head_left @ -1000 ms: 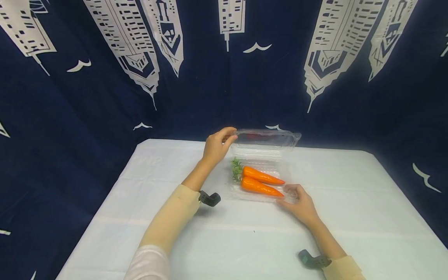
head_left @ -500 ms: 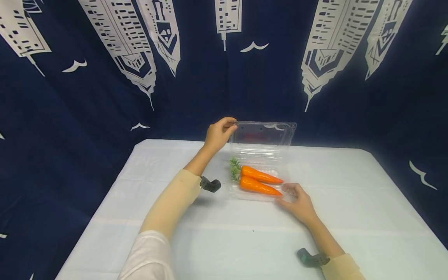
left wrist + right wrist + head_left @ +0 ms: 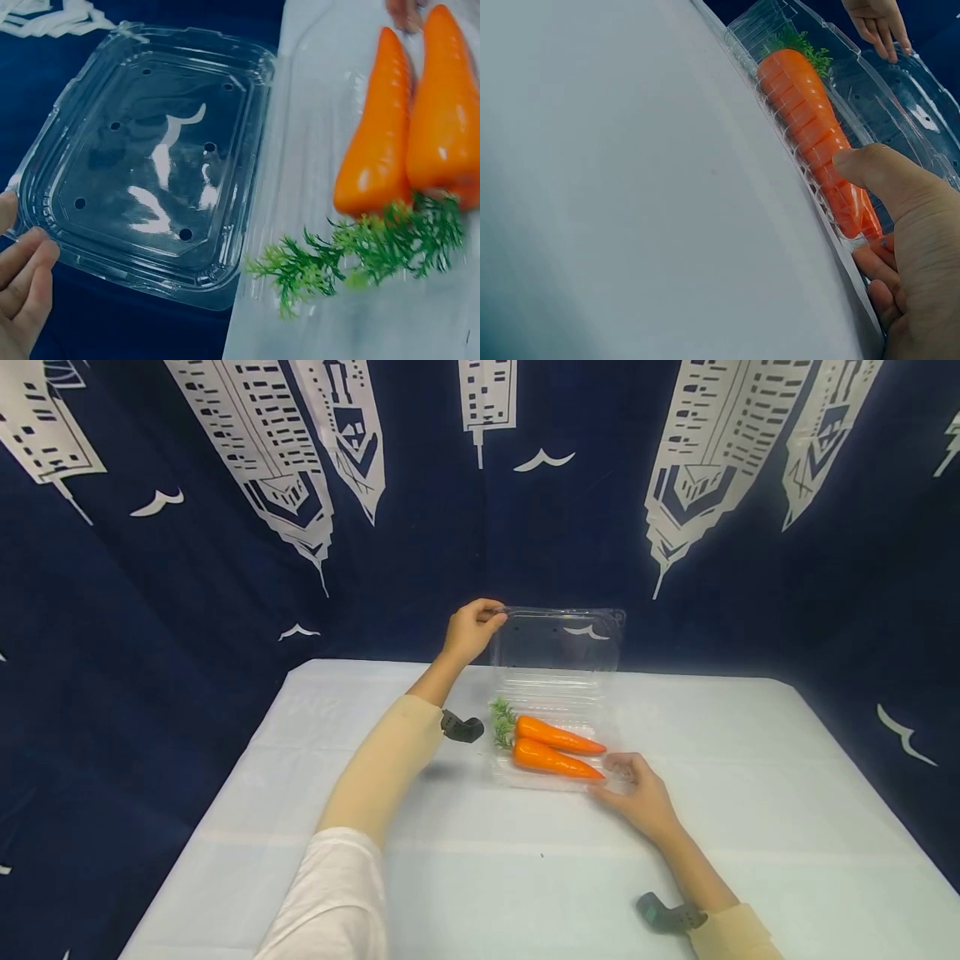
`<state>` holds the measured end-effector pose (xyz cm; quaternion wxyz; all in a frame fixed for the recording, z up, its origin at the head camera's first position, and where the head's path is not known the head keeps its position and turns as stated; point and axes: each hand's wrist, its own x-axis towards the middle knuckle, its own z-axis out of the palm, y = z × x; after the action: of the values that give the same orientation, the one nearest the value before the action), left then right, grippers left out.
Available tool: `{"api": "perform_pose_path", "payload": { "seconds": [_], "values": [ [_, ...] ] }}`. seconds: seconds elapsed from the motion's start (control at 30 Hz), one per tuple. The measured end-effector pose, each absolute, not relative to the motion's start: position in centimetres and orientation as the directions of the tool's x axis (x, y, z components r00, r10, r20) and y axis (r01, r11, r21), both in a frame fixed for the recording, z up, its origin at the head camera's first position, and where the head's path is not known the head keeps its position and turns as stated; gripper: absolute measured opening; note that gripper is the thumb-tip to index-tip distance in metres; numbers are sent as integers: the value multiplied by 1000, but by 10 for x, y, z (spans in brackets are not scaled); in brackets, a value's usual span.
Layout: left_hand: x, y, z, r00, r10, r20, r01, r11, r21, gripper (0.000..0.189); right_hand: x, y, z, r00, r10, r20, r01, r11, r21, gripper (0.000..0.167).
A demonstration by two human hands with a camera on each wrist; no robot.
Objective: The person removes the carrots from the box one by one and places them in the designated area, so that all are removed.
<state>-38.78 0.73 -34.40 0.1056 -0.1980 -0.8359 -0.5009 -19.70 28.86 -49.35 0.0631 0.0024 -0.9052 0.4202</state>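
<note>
Two orange carrots [image 3: 557, 758] with green leafy tops [image 3: 375, 247] lie side by side in the base [image 3: 536, 782] of a clear plastic clamshell container. Its hinged lid [image 3: 557, 642] stands raised at the back, and small holes dot it in the left wrist view. My left hand [image 3: 472, 631] pinches the lid's upper left corner between thumb and fingers. At the right end of the base, my right hand [image 3: 645, 802] grips the corner area, its thumb and curled fingers around the rim near the carrot tips. Part of the fingers is hidden in the right wrist view.
The container rests on a white-covered table [image 3: 465, 885] near its far edge. Behind hangs a dark blue cloth [image 3: 420, 552] with white building and bird prints. A dark wrist camera sits on each wrist, the left one [image 3: 461, 727] close to the leafy tops.
My left hand has risen with the lid corner, so the lid now stands higher and more upright. The right hand, the base and the carrots have stayed in place.
</note>
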Motion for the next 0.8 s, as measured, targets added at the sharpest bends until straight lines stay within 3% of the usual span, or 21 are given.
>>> {"api": "perform_pose_path", "payload": {
  "seconds": [0.33,0.8],
  "values": [
    [-394,10,-346,-937,170,305,348,375,859,35,-197,288,-497,-991,41,129,-74,633,-771,61],
    [-398,13,-349,-946,175,273,322,415,851,41,-196,291,-497,-988,36,147,-92,629,-772,61]
  ]
}}
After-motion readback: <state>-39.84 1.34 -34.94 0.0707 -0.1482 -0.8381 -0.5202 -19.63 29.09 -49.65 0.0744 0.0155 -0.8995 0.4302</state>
